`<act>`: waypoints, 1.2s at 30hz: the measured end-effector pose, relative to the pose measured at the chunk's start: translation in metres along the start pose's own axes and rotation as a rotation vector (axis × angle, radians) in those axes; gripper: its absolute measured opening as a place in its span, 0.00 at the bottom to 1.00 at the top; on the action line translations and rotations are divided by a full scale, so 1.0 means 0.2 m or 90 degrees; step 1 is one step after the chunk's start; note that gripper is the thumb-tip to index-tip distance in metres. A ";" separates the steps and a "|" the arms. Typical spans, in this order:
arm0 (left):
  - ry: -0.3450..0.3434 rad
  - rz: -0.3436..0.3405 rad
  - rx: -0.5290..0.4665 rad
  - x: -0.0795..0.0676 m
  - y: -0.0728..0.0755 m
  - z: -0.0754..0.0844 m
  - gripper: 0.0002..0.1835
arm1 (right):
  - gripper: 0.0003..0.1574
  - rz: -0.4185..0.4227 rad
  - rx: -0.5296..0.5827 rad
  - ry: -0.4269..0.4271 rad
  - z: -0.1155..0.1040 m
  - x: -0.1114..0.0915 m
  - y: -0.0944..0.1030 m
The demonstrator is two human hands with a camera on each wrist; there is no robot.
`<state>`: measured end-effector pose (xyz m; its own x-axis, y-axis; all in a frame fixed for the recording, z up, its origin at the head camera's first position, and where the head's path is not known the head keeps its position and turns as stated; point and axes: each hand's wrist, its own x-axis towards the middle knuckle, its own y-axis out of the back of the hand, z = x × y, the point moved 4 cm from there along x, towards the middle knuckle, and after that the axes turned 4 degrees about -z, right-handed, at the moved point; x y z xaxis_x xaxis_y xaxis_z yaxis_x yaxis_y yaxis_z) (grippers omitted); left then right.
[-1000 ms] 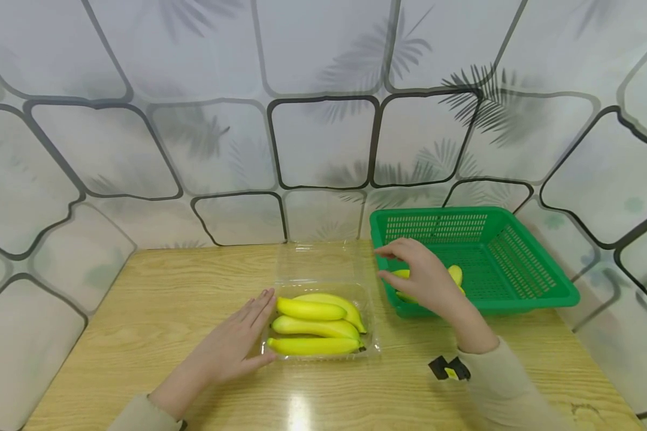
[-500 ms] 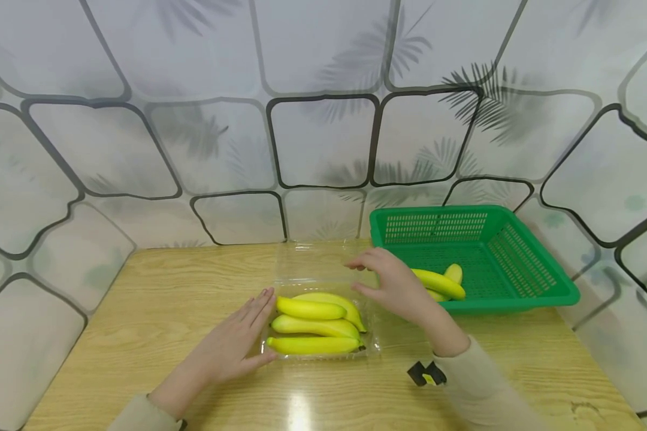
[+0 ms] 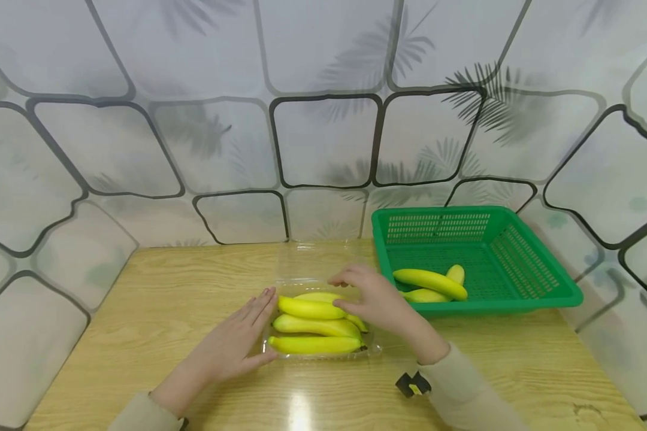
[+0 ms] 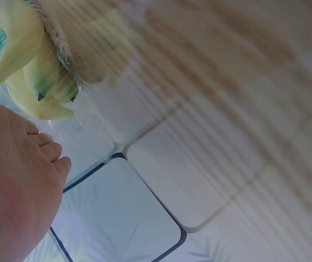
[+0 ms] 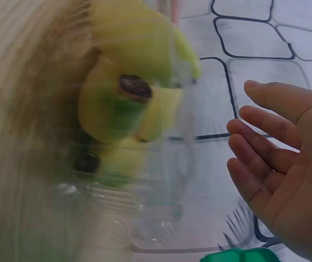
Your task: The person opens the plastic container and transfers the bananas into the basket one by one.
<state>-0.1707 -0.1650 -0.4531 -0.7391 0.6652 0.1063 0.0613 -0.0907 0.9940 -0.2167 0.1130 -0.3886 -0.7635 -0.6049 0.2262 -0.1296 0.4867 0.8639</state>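
In the head view, several yellow bananas (image 3: 317, 326) lie in a clear plastic clamshell box (image 3: 374, 350), its lid (image 3: 323, 260) folded back toward the wall. My left hand (image 3: 229, 344) lies along the left side of the box, fingers straight, holding nothing. Over the right back part of the box hovers my right hand (image 3: 377, 299), its thumb close to the upper bananas. The right wrist view shows that hand (image 5: 287, 158) with parted, relaxed fingers and no fruit in them. Bananas (image 4: 41, 65) also show past the left hand through clear plastic in the left wrist view.
A green plastic basket (image 3: 517, 306) stands right of the box. Inside it, one banana (image 3: 430, 282) lies across other yellow fruit near the front left corner. The patterned wall (image 3: 323, 143) rises behind the wooden table (image 3: 194, 275).
My right hand has moved left from over the basket to above the box, uncovering the bananas in the basket. The left hand has stayed in place.
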 end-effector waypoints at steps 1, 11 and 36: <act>0.001 -0.002 0.000 0.00 0.00 0.00 0.53 | 0.22 -0.003 -0.003 0.000 0.00 0.00 -0.02; 0.007 -0.011 -0.003 0.00 -0.01 -0.01 0.53 | 0.21 -0.030 0.013 -0.010 0.02 0.00 -0.12; 0.005 -0.004 0.000 0.00 0.00 0.00 0.53 | 0.24 -0.045 0.015 -0.036 0.08 -0.01 -0.25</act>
<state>-0.1712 -0.1652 -0.4534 -0.7444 0.6601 0.1006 0.0570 -0.0873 0.9946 -0.2195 0.0991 -0.4396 -0.7869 -0.6012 0.1389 -0.1983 0.4597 0.8657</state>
